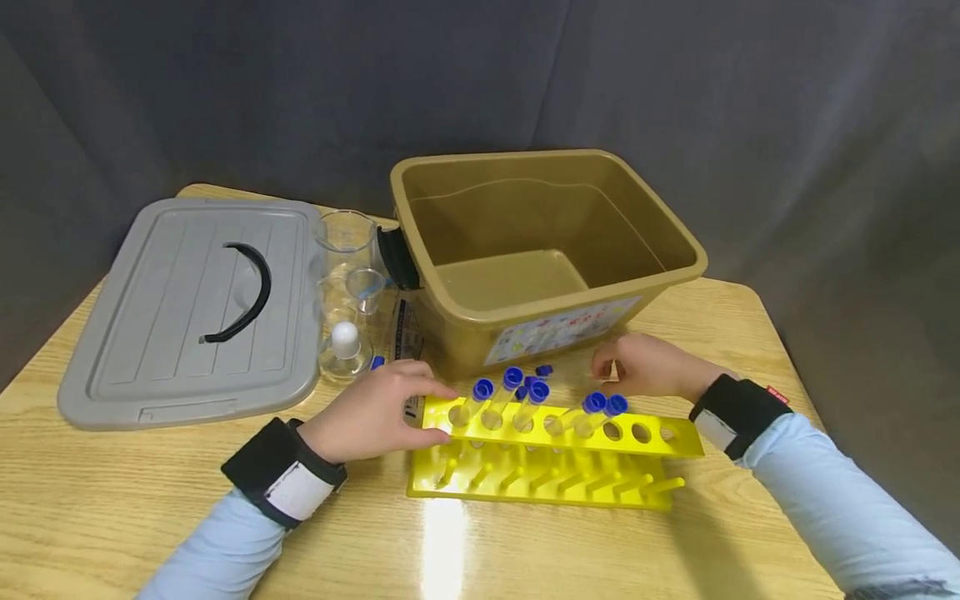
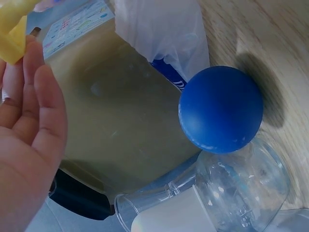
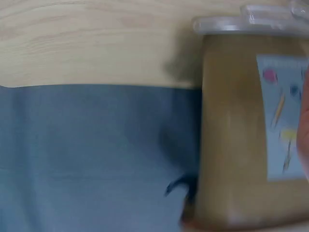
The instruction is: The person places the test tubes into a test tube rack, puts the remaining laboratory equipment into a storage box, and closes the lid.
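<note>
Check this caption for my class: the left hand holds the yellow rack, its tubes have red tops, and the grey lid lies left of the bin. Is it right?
No: the tubes have blue tops, not red, as the head view shows. The left hand holds the yellow rack, and the grey lid lies left of the bin.

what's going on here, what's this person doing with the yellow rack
The person's left hand grips the left end of the yellow rack, where five blue-topped tubes lean in the holes. Their right hand is just behind the rack, near the brown bin; whether it holds anything is unclear. The bin is uncovered, with a grey lid lying to its left and clear glassware between them.
</note>
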Demonstrator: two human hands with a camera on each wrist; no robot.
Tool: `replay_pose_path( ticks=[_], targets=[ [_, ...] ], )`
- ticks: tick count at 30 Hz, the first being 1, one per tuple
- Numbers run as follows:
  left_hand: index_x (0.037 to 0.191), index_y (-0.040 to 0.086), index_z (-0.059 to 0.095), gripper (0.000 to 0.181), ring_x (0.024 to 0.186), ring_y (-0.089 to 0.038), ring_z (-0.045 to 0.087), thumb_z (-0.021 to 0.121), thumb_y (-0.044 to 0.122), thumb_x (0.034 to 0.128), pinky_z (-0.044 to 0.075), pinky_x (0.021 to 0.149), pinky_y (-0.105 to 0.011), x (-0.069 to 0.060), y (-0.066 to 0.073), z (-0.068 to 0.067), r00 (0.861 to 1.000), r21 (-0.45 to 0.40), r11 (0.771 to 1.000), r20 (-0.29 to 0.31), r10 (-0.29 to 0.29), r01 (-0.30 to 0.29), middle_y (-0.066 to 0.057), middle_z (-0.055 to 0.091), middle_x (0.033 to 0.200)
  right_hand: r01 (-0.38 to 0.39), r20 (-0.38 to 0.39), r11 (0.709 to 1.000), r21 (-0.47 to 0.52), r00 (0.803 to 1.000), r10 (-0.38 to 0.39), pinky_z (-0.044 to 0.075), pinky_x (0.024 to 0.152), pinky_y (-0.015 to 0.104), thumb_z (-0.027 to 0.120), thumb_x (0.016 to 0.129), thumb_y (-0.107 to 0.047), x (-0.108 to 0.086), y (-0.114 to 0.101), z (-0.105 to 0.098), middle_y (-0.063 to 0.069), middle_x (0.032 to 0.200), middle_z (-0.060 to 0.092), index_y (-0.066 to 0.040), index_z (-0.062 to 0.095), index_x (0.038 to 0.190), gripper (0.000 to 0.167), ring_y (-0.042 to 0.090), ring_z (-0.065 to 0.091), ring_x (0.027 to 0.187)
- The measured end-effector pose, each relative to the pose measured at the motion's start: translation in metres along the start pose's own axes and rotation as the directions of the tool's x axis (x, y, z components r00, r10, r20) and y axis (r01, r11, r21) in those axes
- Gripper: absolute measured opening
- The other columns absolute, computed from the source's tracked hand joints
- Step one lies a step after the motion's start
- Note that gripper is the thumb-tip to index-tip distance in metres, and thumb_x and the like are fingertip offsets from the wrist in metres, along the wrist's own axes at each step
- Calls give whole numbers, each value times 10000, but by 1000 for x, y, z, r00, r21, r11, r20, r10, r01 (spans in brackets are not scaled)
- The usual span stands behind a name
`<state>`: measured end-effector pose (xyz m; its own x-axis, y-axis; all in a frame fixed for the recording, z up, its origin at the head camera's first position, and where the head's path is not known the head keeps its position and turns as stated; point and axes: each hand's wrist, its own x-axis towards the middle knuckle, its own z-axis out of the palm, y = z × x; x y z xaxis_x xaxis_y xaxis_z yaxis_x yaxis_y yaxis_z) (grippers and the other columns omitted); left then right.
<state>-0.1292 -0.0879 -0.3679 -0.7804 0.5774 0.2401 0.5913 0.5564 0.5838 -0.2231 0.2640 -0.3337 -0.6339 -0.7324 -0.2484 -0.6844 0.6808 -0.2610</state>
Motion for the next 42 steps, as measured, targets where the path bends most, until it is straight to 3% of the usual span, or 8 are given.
replay_pose_path(
  ticks=[7, 15, 19, 22, 26, 30, 36, 42],
  targets=[
    [1097, 125, 695, 406, 758, -119, 541, 772, 309, 743, 440, 676, -224, 1, 0, 0, 1000, -20, 1000, 9, 2, -2, 43, 614, 899, -152, -270, 988, 8, 951, 148, 403, 536, 198, 710, 756, -42, -43, -5, -13, -61, 695, 543, -114, 620, 860, 155, 53, 435, 569],
    [1096, 133, 697, 416, 747, -118, 537, 778, 320, 734, 442, 674, -221, 0, 1, -2, 1000, -16, 1000, 9, -16, 16, 56, 612, 900, -160, -596, 980, 120, 778, 200, 447, 621, 117, 680, 706, 72, -88, -21, -12, -86, 735, 533, -109, 541, 829, 259, 11, 490, 664],
    [1102, 127, 694, 422, 731, -121, 523, 776, 321, 736, 435, 665, -216, -1, 1, -2, 999, -25, 999, 20, -31, 32, 58, 607, 897, -15, -698, 970, 243, 691, 186, 445, 671, 66, 624, 676, 184, -97, -30, -9, -75, 791, 547, 10, 504, 909, 314, -14, 515, 707],
    [1106, 124, 692, 425, 721, -121, 520, 774, 321, 739, 436, 661, -215, 0, 2, -2, 999, -23, 999, 26, -36, 37, 58, 606, 896, 210, -776, 927, 310, 619, 119, 459, 675, 75, 543, 661, 231, -98, -36, -6, -56, 813, 581, 115, 407, 1102, 476, 12, 548, 722],
    [1110, 124, 691, 425, 710, -118, 518, 772, 320, 742, 436, 656, -213, 0, 3, -1, 999, -20, 999, 30, -37, 37, 55, 607, 899, 498, -860, 799, 337, 509, 46, 491, 706, 112, 542, 687, 198, -97, -43, -4, 6, 852, 607, 55, 168, 1365, 787, 83, 573, 758],
    [1108, 123, 692, 419, 725, -117, 525, 773, 312, 743, 440, 670, -219, 1, 2, -1, 999, -23, 999, 27, -26, 26, 53, 610, 900, 632, -904, 701, 330, 426, 42, 523, 726, 160, 607, 702, 164, -94, -51, -3, 78, 910, 599, -104, 27, 1468, 997, 139, 593, 799],
    [1104, 121, 695, 414, 758, -122, 540, 773, 309, 743, 446, 688, -230, 1, 2, 0, 1000, -25, 1000, 19, -12, 12, 54, 615, 900, 685, -903, 627, 371, 423, 73, 546, 711, 222, 478, 710, 258, -93, -60, -2, 134, 919, 597, -100, 78, 1455, 917, 174, 684, 738],
    [1099, 123, 697, 411, 763, -122, 542, 775, 310, 741, 446, 694, -233, 1, 1, 0, 1000, -17, 1000, 17, -7, 7, 56, 615, 894, 618, -876, 636, 461, 431, 216, 552, 697, 250, 347, 856, 219, -90, -70, 4, 108, 882, 647, 60, 384, 1184, 366, 181, 699, 785]
  ],
)
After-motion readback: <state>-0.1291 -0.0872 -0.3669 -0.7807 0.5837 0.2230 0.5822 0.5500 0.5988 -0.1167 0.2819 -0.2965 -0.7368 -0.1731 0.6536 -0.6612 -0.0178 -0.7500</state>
